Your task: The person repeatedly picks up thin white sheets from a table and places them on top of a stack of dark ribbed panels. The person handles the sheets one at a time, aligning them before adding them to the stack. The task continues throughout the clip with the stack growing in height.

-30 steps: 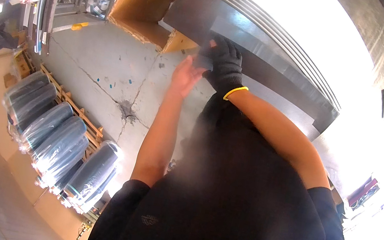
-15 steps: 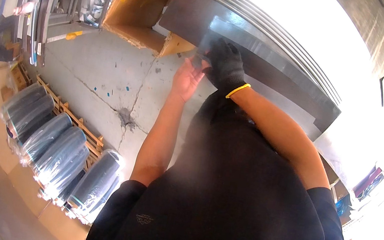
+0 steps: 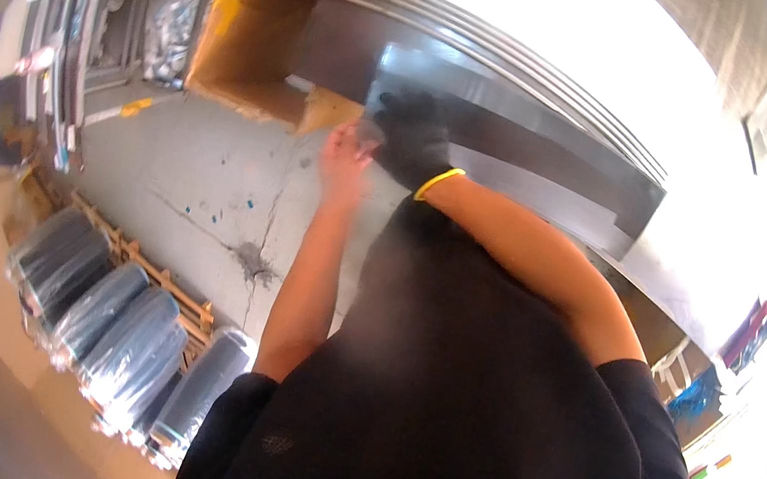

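Note:
A dark flat panel (image 3: 540, 154) lies on the bench in front of me, with a shiny, see-through film-like layer (image 3: 413, 64) over part of it. My left hand (image 3: 346, 157), bare, is at the panel's near left edge, its fingers closed on a clear corner that looks like plastic film; motion blurs the fingertips. Beside it, my right hand (image 3: 411, 138), in a black glove with a yellow cuff, rests over the panel with its fingers stretched out. The glove's thumb is close to the left fingertips, and the palm is hidden.
Left of the panel stands an open cardboard box (image 3: 254, 40). Long thin strips (image 3: 534, 67) lie along the panel's far side. A metal rack (image 3: 117, 43) is at the far left. Several film-wrapped dark rolls (image 3: 128, 339) stand by a wooden pallet (image 3: 146, 266) on the cracked floor (image 3: 203, 169).
Both hands appear slightly further left and lower in the picture, as the whole view has shifted. The gloved fingers have spread out more over the panel. The left hand stays beside the glove.

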`<state>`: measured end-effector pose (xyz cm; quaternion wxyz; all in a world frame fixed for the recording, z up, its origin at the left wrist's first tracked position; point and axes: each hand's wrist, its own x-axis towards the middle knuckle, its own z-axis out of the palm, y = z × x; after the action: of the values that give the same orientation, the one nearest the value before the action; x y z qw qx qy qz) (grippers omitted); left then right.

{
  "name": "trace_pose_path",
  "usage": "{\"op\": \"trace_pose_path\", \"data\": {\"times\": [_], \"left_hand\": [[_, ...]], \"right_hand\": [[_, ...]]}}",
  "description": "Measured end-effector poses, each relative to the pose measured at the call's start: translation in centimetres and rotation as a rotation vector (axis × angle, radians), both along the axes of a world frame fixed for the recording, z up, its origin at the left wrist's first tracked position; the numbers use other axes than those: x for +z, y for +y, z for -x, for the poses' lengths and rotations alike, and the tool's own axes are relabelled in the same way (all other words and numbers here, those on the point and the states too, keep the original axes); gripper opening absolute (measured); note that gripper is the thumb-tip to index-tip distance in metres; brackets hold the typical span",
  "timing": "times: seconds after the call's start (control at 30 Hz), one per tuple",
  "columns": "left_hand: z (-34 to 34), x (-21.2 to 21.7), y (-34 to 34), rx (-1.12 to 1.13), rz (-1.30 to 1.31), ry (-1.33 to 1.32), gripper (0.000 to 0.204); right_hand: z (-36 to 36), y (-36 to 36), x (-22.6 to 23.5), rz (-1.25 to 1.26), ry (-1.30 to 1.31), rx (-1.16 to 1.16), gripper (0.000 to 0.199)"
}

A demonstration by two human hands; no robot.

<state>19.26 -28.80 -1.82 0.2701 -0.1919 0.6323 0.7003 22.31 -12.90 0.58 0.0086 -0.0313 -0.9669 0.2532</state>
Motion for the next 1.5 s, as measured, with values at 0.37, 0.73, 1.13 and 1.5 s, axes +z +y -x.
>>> {"op": "trace_pose_path", "data": {"times": [0.37, 0.73, 1.13, 1.5], "left_hand": [[0.7, -0.4, 0.1, -0.029, 0.198, 0.247, 0.024], [1.1, 0.4, 1.8, -0.228, 0.834, 0.835, 0.034], [-1.6, 3.1, 9.1, -1.03, 0.971, 1.202, 0.063], [-1.5, 4.1, 9.9, -1.055, 0.904, 1.162, 0.063]], "right_hand": [[0.2, 1.3, 1.4, 0.521, 0.146, -0.435, 0.022], [-1.0, 4.6, 7.7, 0.671, 0.201, -0.533, 0.018], [-4.5, 14.5, 14.8, 0.51, 0.329, -0.483, 0.01], [-32.6, 39.6, 32.9, -0.053, 0.5, -1.235, 0.017]]}}
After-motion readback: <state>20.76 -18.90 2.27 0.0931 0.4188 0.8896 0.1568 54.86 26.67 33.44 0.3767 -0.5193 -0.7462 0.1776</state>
